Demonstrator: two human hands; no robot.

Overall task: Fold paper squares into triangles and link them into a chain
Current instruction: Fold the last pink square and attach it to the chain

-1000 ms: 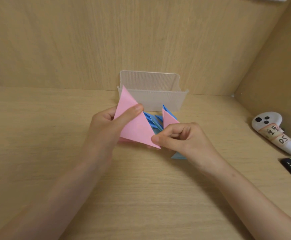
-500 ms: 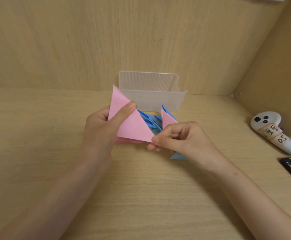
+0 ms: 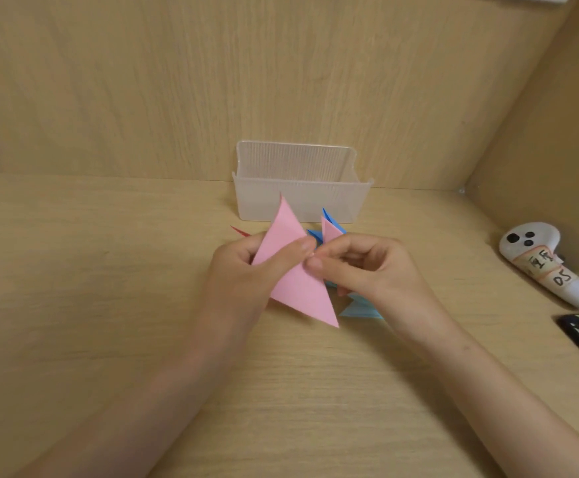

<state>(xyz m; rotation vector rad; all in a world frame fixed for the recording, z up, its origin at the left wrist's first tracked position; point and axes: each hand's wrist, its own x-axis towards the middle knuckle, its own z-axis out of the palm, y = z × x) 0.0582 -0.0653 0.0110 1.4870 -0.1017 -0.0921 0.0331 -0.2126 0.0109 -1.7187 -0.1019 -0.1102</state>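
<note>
While the pink triangle was held up at the centre of the frame, its long point was turned to the lower right and its narrow tip to the top, in front of the box. It was gripped by the left hand, whose thumb was laid across its front face with the other fingers curled behind it. Its right edge was pinched between thumb and forefinger of the right hand, whose remaining fingers were curled narrow towards the palm. The fingertips of the two hands were close together. Just behind the right hand the chain of blue folded pieces was seen, with a small pink tip and a blue tip raised above the knuckles; whether it was held by that hand could not be told. A pale blue piece was laid on the desk under the right wrist. The clear ribbed box was set against the back wall, upper centre. A white controller with a taped label was laid at the right edge.
</note>
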